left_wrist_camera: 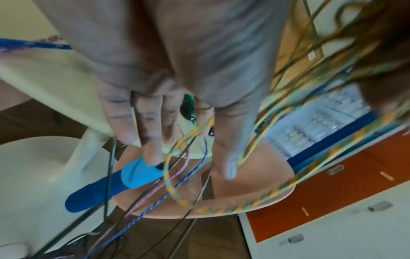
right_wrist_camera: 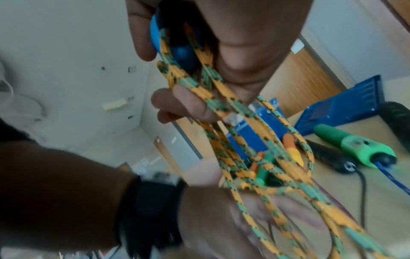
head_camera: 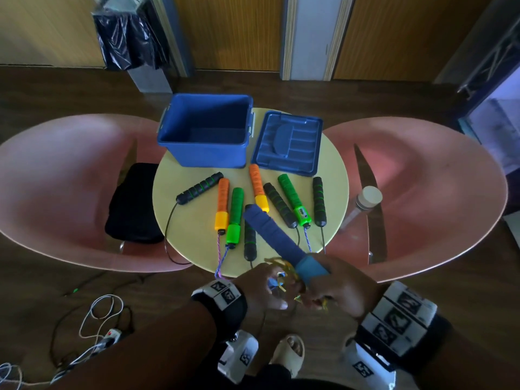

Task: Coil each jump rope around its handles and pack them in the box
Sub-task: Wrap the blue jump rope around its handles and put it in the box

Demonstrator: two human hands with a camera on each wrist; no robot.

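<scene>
Just off the table's (head_camera: 334, 175) near edge, the blue handle (head_camera: 274, 235) is pointing away toward the box (head_camera: 206, 153) — right hand (head_camera: 336, 288) gripping its base, left hand (head_camera: 263, 288) beside it, fingers curling among the orange-green rope (right_wrist_camera: 224, 101) loops.

On the round table (head_camera: 332, 198) the open box (head_camera: 206, 133) stands at the back, its lid (head_camera: 287, 143) just right of it. Jump-rope handles (head_camera: 278, 201) lie before both. A chair (head_camera: 56, 187) stands at each side.
</scene>
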